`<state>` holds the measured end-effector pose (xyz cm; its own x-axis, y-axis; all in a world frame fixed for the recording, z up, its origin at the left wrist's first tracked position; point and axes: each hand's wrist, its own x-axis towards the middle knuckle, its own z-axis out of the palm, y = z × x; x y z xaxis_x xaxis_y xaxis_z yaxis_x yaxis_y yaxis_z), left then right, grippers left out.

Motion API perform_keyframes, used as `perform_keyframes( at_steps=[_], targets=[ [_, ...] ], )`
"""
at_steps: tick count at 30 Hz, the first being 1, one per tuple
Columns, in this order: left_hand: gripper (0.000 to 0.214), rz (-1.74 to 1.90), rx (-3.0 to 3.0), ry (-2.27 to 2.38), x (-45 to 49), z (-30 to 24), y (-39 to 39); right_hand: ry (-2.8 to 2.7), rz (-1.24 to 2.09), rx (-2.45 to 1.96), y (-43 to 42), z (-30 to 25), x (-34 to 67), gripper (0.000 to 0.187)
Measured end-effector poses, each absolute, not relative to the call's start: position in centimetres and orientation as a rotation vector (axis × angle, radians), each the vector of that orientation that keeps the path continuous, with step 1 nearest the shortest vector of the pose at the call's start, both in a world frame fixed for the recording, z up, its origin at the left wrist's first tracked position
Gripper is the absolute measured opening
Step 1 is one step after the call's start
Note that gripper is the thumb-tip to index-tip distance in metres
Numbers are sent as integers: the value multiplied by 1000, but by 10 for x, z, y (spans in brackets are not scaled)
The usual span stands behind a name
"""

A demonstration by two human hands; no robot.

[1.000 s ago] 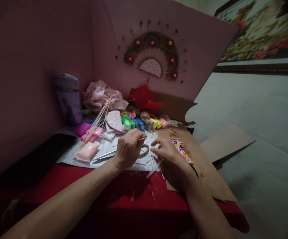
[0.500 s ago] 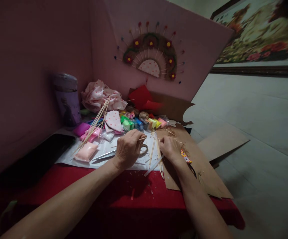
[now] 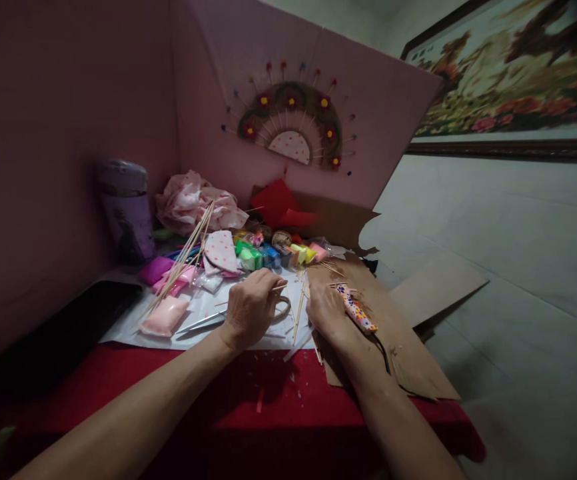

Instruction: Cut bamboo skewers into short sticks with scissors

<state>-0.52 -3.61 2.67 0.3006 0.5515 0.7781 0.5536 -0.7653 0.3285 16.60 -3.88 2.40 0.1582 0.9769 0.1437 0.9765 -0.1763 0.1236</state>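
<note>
My left hand [image 3: 250,308] is closed in a pinch on a thin wooden stick [image 3: 279,288] over a white sheet [image 3: 203,313]. My right hand [image 3: 326,310] rests curled, fingers down, on loose wooden sticks [image 3: 299,307] at the edge of the brown cardboard [image 3: 393,333]; what it grips is hidden. A flowered patterned strip [image 3: 356,310] lies just right of that hand. A tape ring [image 3: 284,308] sits between both hands, and scissors [image 3: 201,323] lie left of my left hand.
Coloured clay packets [image 3: 263,253], a bundle of long skewers [image 3: 183,260], pink dotted fabric [image 3: 193,200], a purple tumbler [image 3: 127,210], a dark phone [image 3: 68,327] and a pink board with a fan decoration [image 3: 291,123] surround the red table [image 3: 278,400].
My right hand has drawn back left from the patterned strip onto the loose sticks. The view has shifted slightly, and my left hand keeps its pinch on the stick.
</note>
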Motion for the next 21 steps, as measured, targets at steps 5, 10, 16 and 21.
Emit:
perform_keyframes(
  at_steps=[5, 10, 16, 21],
  targets=[
    [28, -1482, -2515, -1095, -5, 25, -34, 2075, 374, 2543, -38, 21, 163, 28],
    [27, -1441, -2525, -1100, -4, 22, -32, 2186, 451, 2607, -30, 26, 173, 25],
    [28, -1408, -2544, -1147, -4, 23, -33, 2288, 317, 2616, -25, 68, 198, 21],
    [27, -1392, -2555, -1148, -4, 22, -34, 2066, 527, 2523, -1, 81, 222, 28]
  ],
)
